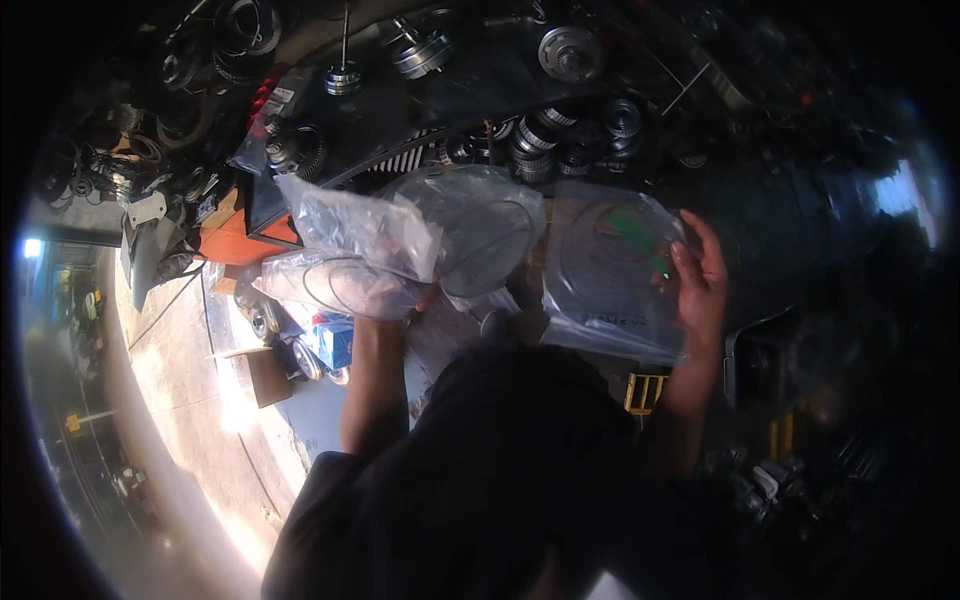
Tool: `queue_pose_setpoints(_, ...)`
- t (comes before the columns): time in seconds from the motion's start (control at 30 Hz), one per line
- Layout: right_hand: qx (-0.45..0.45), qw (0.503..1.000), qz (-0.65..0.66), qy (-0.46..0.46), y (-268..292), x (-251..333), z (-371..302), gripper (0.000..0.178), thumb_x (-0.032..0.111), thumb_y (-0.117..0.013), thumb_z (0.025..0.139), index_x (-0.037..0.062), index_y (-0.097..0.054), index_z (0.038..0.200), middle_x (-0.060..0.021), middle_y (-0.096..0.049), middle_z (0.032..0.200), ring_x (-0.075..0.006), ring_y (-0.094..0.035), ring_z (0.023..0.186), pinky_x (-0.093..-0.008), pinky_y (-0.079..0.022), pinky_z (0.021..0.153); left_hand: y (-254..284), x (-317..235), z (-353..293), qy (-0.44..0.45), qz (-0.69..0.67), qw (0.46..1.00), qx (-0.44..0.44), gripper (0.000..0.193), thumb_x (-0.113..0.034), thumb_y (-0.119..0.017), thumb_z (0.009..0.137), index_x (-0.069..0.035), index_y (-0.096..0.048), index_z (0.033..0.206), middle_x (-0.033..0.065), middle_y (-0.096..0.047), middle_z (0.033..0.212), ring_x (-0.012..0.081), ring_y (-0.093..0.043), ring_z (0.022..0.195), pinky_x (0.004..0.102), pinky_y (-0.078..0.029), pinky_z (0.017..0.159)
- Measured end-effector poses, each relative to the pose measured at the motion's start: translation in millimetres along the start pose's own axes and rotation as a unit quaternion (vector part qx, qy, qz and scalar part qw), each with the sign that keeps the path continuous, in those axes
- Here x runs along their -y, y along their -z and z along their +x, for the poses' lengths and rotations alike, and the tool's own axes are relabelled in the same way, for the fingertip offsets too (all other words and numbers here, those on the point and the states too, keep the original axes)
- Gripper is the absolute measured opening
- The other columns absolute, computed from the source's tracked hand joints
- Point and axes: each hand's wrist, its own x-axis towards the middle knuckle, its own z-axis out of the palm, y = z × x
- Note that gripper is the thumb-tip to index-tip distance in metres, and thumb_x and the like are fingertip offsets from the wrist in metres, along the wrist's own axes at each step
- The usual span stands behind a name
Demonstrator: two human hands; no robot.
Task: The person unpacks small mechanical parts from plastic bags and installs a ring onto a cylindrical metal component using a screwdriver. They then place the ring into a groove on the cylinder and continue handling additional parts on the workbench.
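Note:
Several clear plastic bags [480, 215] with thin rings inside fan out in front of me, left of the middle. My left hand [428, 297] is closed on their lower edges; the plastic covers most of its fingers. On the right, my right hand [698, 272] grips the edge of another clear bag [600, 285], fingers bent around its upper right side. Inside that bag lies a large thin ring, with a green patch [633, 232] near its top. Dark print runs along the bag's lower part. The two hands are well apart.
Beyond the bags, a dark bench [480, 85] carries a shafted metal drum [420, 55], a round metal disc [570, 53] and stacked gear-like rings [535, 140]. An orange box [235, 235], a blue box [333, 342] and a cardboard box [265, 377] stand to the left.

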Motion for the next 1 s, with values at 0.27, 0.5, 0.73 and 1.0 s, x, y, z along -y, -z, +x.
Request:
queue_pose_setpoints(0.27,0.231,0.971,-0.037,-0.045,-83,-32,6,0.025,0.004,-0.055,0.101,0.0041,-0.067,0.122,-0.0024,-0.063,0.079,-0.0067,-0.059,0.069,-0.0212,-0.047,0.061,-47,-6,2,0.043,0.090,0.982,0.158,0.040,-0.031,-0.070,0.087,0.006,-0.066,0.072,0.0177,-0.063,0.064,0.0227,-0.057,0.054,0.0299,-0.043,0.053)
queue_pose_setpoints(0.5,0.226,0.969,0.038,-0.091,-122,-53,6,0.023,0.013,-0.059,0.097,0.0046,-0.072,0.114,-0.0047,-0.070,0.097,-0.0148,-0.064,0.082,-0.0297,-0.053,0.077,-26,8,-6,0.056,-0.039,0.996,0.054,0.032,-0.025,-0.068,0.094,0.006,-0.064,0.090,0.0146,-0.063,0.074,0.0197,-0.063,0.059,0.0239,-0.047,0.038)
queue_pose_setpoints(0.73,0.192,0.911,0.335,-0.149,-142,-88,14,0.026,0.022,-0.065,0.097,0.0013,-0.071,0.111,-0.0065,-0.072,0.100,-0.0175,-0.066,0.088,-0.0296,-0.052,0.086,-15,12,-5,0.163,-0.145,0.974,0.057,0.040,-0.032,-0.069,0.090,0.006,-0.061,0.103,0.0148,-0.059,0.074,0.0207,-0.058,0.050,0.0264,-0.045,0.036)
queue_pose_setpoints(1.0,0.155,0.966,0.175,-0.111,-133,-58,2,0.019,0.018,-0.071,0.094,0.0009,-0.072,0.103,-0.0057,-0.073,0.095,-0.0156,-0.069,0.092,-0.0288,-0.054,0.083,-33,7,-1,0.115,0.105,0.987,-0.027,0.044,-0.032,-0.074,0.089,-0.001,-0.061,0.118,0.0036,-0.058,0.074,0.0109,-0.049,0.052,0.0222,-0.036,0.043)
